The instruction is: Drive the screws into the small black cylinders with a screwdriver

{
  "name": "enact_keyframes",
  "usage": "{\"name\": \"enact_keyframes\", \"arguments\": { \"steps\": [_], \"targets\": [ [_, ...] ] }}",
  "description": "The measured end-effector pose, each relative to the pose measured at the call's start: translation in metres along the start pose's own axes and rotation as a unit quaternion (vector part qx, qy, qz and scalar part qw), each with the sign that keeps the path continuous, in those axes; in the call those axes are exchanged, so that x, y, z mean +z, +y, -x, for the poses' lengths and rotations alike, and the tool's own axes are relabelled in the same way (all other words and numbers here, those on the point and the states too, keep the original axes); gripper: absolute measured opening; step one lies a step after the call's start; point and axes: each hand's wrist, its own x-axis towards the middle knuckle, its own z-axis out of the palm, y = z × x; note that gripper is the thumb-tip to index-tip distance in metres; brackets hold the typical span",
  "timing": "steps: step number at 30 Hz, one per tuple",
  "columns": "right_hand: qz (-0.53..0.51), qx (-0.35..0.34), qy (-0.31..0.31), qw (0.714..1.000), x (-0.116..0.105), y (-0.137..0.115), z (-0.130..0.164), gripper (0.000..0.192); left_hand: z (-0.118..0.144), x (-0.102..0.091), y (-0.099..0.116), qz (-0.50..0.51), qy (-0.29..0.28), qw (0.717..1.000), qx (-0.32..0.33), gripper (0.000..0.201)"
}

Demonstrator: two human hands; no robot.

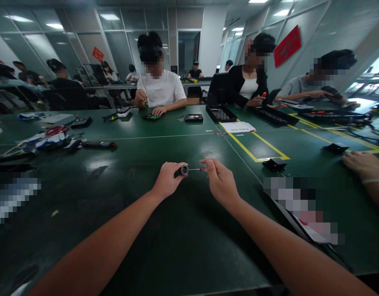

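Note:
Just above the green table, my left hand (168, 179) is closed around a dark cylindrical part (184, 169) whose round, hollow-looking end faces me. My right hand (220, 179) pinches the reddish handle of a thin screwdriver (195, 169). Its metal shaft points left, and the tip meets the side of the cylindrical part. Whether the tip sits in a screw is too small to tell. Most of the cylindrical part is hidden by my left fingers.
On the left lie a dark pen-like tool (99, 144) and a pile of cables and bags (47, 139). Black trays (221, 113) stand at the back right, near yellow tape lines. A small black part (274, 164) lies right of my hands. A co-worker's hand (363, 164) rests at the right edge.

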Motion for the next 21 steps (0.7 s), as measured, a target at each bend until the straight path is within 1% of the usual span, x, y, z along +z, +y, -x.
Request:
{"name": "enact_keyframes", "arguments": {
  "steps": [3, 6, 10, 13, 14, 17, 21],
  "targets": [
    [0.006, -0.004, -0.009, 1.0, 0.0015, 0.0004, -0.0003, 0.03, 0.0001, -0.0009, 0.0012, 0.0, -0.006, 1.0, -0.007, 0.031],
    [-0.007, -0.012, -0.009, 1.0, 0.0029, 0.004, -0.0006, 0.029, -0.0002, -0.0016, 0.0016, -0.002, -0.002, 1.0, -0.012, 0.03],
    [-0.028, -0.014, -0.013, 0.999, 0.001, 0.0053, -0.0007, 0.021, -0.0006, -0.0011, 0.0012, -0.006, -0.005, 1.0, -0.01, 0.03],
    [-0.008, -0.014, -0.022, 1.0, -0.0009, 0.0018, 0.0005, 0.033, -0.0011, -0.0002, 0.0006, -0.006, -0.012, 1.0, -0.006, 0.03],
    [0.001, -0.016, -0.023, 1.0, -0.0008, 0.0008, 0.001, 0.034, -0.0012, 0.0, 0.0004, -0.006, -0.011, 1.0, -0.005, 0.03],
    [0.008, -0.018, -0.022, 1.0, 0.0015, 0.0013, 0.0015, 0.026, -0.0015, -0.0003, 0.0002, -0.006, -0.004, 1.0, -0.006, 0.029],
    [-0.028, -0.037, 0.005, 0.999, 0.0051, 0.0071, -0.0003, 0.018, -0.0012, -0.0022, 0.0024, -0.006, 0.004, 1.0, -0.015, 0.03]
  ]
}}
